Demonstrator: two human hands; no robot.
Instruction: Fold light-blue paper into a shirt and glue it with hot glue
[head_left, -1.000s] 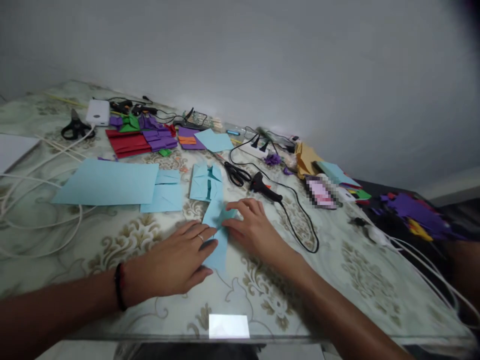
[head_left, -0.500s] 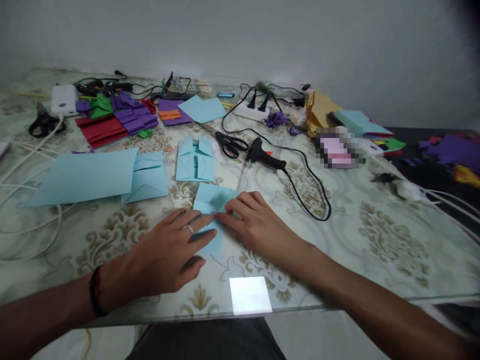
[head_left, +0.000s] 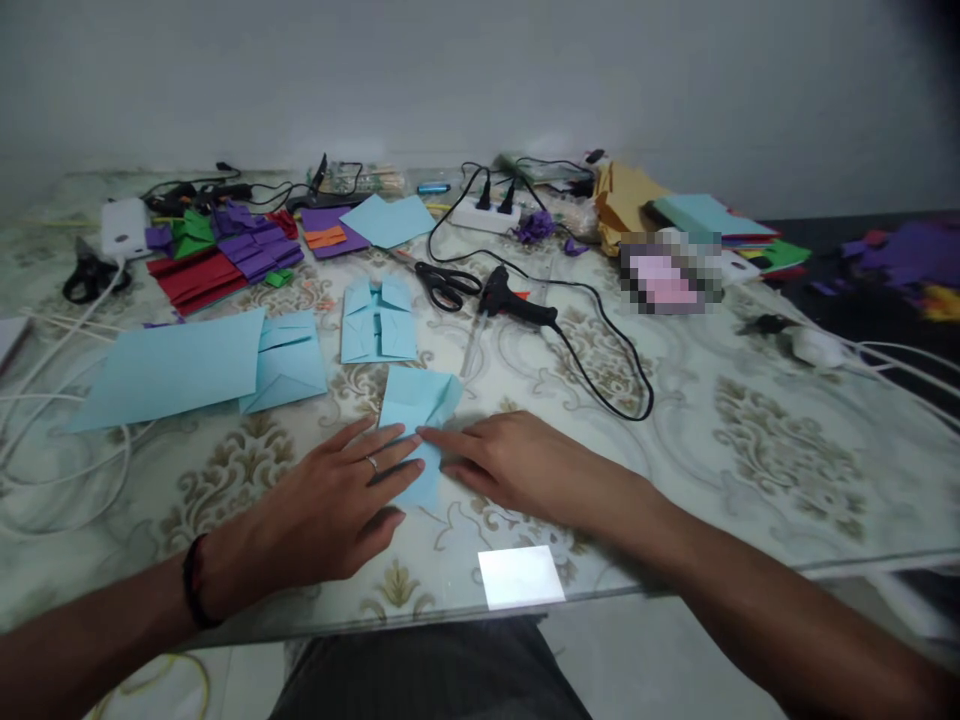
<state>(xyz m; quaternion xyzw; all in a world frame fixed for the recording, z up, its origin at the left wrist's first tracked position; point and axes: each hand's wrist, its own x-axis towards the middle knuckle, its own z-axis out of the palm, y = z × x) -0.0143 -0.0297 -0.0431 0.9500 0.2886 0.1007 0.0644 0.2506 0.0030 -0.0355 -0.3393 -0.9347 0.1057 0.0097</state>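
A light blue sheet of paper (head_left: 411,392) lies in front of me, with creases and a flap lifted at its upper right. My left hand (head_left: 349,490) rests on its left side, fingers stretched out and spread, a ring on one finger. From the right, my right hand (head_left: 499,455) reaches the paper's edge, its index finger extended onto the fold by the left fingertips. The thumb shows below that finger. Just beyond the sheet stands a folded light blue paper piece (head_left: 379,330) with flaps meeting along its middle.
Left lie a large blue sheet (head_left: 180,365) and another folded blue piece (head_left: 292,375). Beyond are black-handled scissors (head_left: 448,285), a glue gun (head_left: 517,302) with looping cord, and a power strip (head_left: 486,215). Red folded paper (head_left: 199,278) and white cables (head_left: 124,470) occupy the left.
My right hand has moved down from the paper's upper right flap, its fingers straightening. The flap now stands raised. My left hand stays on the paper; the view has shifted slightly.
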